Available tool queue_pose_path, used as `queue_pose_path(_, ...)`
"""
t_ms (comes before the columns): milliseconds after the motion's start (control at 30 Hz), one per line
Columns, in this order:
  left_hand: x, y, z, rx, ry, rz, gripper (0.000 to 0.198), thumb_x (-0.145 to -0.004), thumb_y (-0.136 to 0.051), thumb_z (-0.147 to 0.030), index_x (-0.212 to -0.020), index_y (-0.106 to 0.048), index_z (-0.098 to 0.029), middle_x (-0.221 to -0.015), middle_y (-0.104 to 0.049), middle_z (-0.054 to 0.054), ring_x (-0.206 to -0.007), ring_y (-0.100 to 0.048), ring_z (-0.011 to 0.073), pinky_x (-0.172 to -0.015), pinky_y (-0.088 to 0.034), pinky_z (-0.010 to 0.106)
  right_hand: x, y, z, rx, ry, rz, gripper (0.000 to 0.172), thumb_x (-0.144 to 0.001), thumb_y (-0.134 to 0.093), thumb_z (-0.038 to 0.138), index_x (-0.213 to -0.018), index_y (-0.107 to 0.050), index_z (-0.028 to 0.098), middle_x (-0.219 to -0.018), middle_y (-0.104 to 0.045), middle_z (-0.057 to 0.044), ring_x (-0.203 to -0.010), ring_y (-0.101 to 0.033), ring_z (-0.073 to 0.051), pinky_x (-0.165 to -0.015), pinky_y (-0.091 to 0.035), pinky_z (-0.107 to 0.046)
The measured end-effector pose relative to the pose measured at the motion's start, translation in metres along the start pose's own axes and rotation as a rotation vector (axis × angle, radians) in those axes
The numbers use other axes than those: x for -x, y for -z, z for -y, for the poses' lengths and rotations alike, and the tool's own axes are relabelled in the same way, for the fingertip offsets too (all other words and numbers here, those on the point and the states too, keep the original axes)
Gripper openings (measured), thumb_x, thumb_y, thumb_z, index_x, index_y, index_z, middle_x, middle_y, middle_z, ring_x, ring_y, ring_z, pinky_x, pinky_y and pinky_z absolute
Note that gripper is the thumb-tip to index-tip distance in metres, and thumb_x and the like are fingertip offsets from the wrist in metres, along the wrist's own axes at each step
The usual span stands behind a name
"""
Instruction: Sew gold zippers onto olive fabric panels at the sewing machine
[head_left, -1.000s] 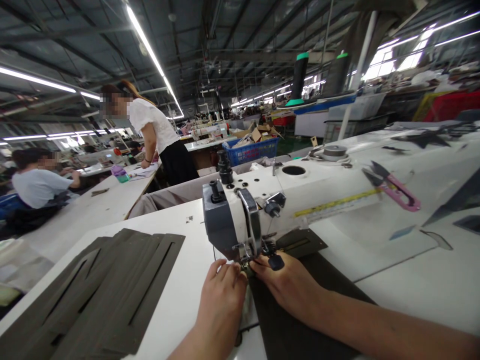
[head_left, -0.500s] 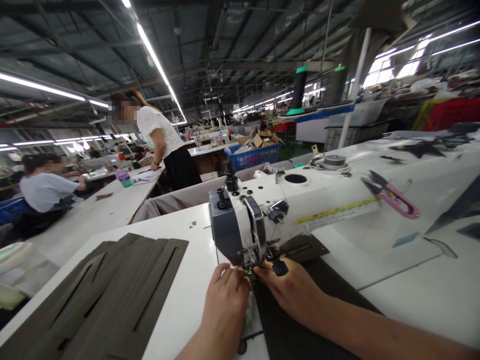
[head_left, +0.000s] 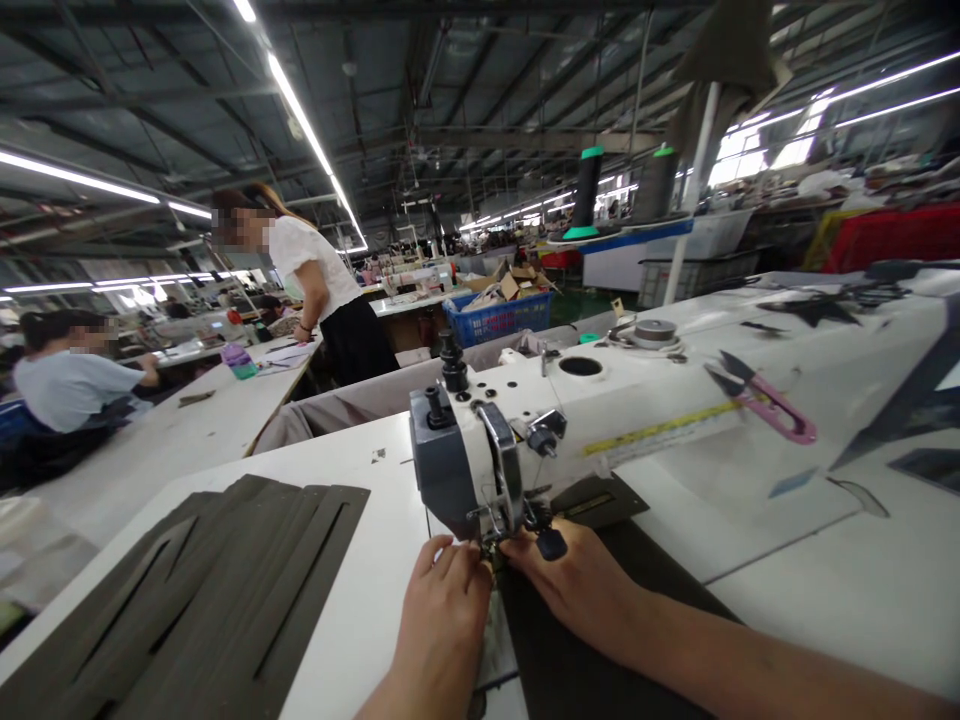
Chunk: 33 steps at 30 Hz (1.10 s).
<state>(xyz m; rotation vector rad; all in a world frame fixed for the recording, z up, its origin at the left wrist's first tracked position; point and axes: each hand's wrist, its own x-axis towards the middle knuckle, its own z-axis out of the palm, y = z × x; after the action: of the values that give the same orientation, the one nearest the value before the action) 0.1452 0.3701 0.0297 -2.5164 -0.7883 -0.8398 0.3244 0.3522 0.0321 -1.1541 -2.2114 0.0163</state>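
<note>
My left hand (head_left: pixel 444 615) is closed beside the presser foot of a white sewing machine (head_left: pixel 637 400), its fingertips pinched at the fabric's edge. From the other side, my right hand (head_left: pixel 581 585) reaches in under the machine's head, thumb and fingers closed on a dark olive fabric panel (head_left: pixel 559 665). That panel lies flat under my right forearm, and a slotted part of it shows behind the hand. The needle point and both sets of fingertips are partly hidden by the machine's parts. Slotted panels of the same fabric (head_left: pixel 247 570) lie overlapping on the left.
Pink-handled thread snips (head_left: pixel 776 408) rest on the machine arm near a yellow measuring tape (head_left: pixel 660 427). Black thread cones (head_left: pixel 586 195) stand behind. Past the grey cloth trough are a blue crate (head_left: pixel 499 318), a standing person (head_left: pixel 319 270) and a seated person (head_left: pixel 75 375).
The camera view has shifted slightly, so the surroundings sit a little further left. Both hands stay beside the presser foot, with hardly any visible movement of the fabric.
</note>
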Motion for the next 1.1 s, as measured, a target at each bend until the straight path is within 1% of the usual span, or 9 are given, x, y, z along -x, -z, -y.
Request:
queue_pose_path(300, -0.004, 0.006, -0.002, 0.044, 0.027, 0.05, 0.024, -0.088, -0.039, -0.007, -0.076, -0.059, -0.014, -0.083, -0.062, 0.007, -0.075, -0.059, 0.0179, -0.079, -0.046, 0.038, 0.0, 0.004, -0.002, 0.053, 0.074, -0.034, 0.023, -0.087, -0.04, 0.01, -0.083, -0.061, 0.017, -0.086, -0.065, -0.005, -0.075, -0.057, -0.017, -0.069, -0.043, -0.029)
queue_pose_path(600, -0.005, 0.005, 0.0, 0.029, -0.014, 0.043, 0.022, -0.087, -0.041, -0.007, -0.074, -0.057, -0.013, -0.075, -0.061, 0.006, -0.071, -0.058, 0.0186, -0.077, -0.046, 0.039, -0.004, 0.007, 0.004, 0.092, 0.054, 0.067, 0.023, -0.086, -0.041, 0.008, -0.091, -0.062, 0.018, -0.088, -0.064, -0.006, -0.081, -0.058, -0.018, -0.074, -0.045, -0.031)
queue_pose_path(700, -0.006, 0.003, 0.002, 0.046, -0.003, 0.052, 0.017, -0.084, -0.046, -0.006, -0.074, -0.057, -0.013, -0.077, -0.062, 0.005, -0.072, -0.059, 0.0185, -0.078, -0.045, 0.039, -0.003, 0.012, -0.002, 0.072, 0.077, 0.081, 0.022, -0.085, -0.043, 0.009, -0.093, -0.061, 0.018, -0.094, -0.064, -0.006, -0.084, -0.058, -0.018, -0.078, -0.045, -0.032)
queue_pose_path(800, -0.01, 0.011, 0.002, 0.051, 0.023, 0.056, 0.014, -0.081, -0.05, -0.004, -0.074, -0.057, -0.014, -0.078, -0.063, 0.004, -0.072, -0.059, 0.0174, -0.08, -0.045, 0.039, 0.013, 0.02, -0.014, 0.222, 0.022, 0.035, 0.023, -0.081, -0.05, 0.015, -0.102, -0.059, 0.011, -0.105, -0.062, -0.014, -0.1, -0.055, -0.025, -0.088, -0.043, -0.042)
queue_pose_path(867, -0.01, 0.022, -0.001, 0.067, 0.059, 0.063, 0.014, -0.079, -0.051, -0.003, -0.078, -0.058, -0.016, -0.083, -0.064, 0.004, -0.077, -0.06, 0.0182, -0.083, -0.044, 0.041, 0.033, 0.026, -0.016, 0.388, -0.04, 0.017, 0.03, -0.077, -0.05, 0.013, -0.105, -0.058, 0.005, -0.108, -0.06, -0.021, -0.1, -0.055, -0.031, -0.084, -0.045, -0.047)
queue_pose_path(900, -0.008, 0.029, -0.004, 0.094, 0.083, 0.074, 0.016, -0.078, -0.051, -0.003, -0.081, -0.059, -0.017, -0.087, -0.064, 0.004, -0.08, -0.06, 0.0188, -0.085, -0.042, 0.042, 0.044, 0.03, -0.012, 0.43, -0.041, 0.036, 0.034, -0.074, -0.049, 0.009, -0.106, -0.059, 0.005, -0.106, -0.061, -0.021, -0.095, -0.058, -0.031, -0.08, -0.047, -0.046)
queue_pose_path(967, 0.0, 0.042, -0.012, 0.186, 0.121, 0.095, 0.018, -0.077, -0.05, -0.005, -0.083, -0.059, -0.019, -0.089, -0.064, 0.003, -0.083, -0.059, 0.0192, -0.088, -0.04, 0.045, 0.064, 0.039, 0.004, 0.392, -0.016, 0.081, 0.041, -0.066, -0.049, 0.006, -0.105, -0.06, 0.01, -0.1, -0.064, -0.017, -0.086, -0.061, -0.028, -0.075, -0.049, -0.04)
queue_pose_path(1033, 0.011, 0.053, -0.024, 0.296, 0.143, 0.12, 0.015, -0.078, -0.051, -0.008, -0.081, -0.06, -0.021, -0.087, -0.064, 0.001, -0.08, -0.059, 0.019, -0.088, -0.039, 0.046, 0.073, 0.051, 0.027, 0.213, -0.088, 0.121, 0.029, -0.068, -0.049, 0.008, -0.091, -0.064, 0.017, -0.089, -0.068, -0.011, -0.079, -0.063, -0.023, -0.071, -0.049, -0.032)
queue_pose_path(1100, 0.018, 0.061, -0.037, 0.38, 0.175, 0.158, 0.014, -0.077, -0.053, -0.011, -0.083, -0.06, -0.021, -0.089, -0.064, 0.002, -0.082, -0.059, 0.0204, -0.085, -0.042, 0.044, 0.068, 0.064, 0.048, -0.027, -0.274, 0.207, 0.017, -0.075, -0.047, 0.014, -0.07, -0.063, 0.019, -0.071, -0.067, -0.005, -0.067, -0.062, -0.019, -0.062, -0.047, -0.026)
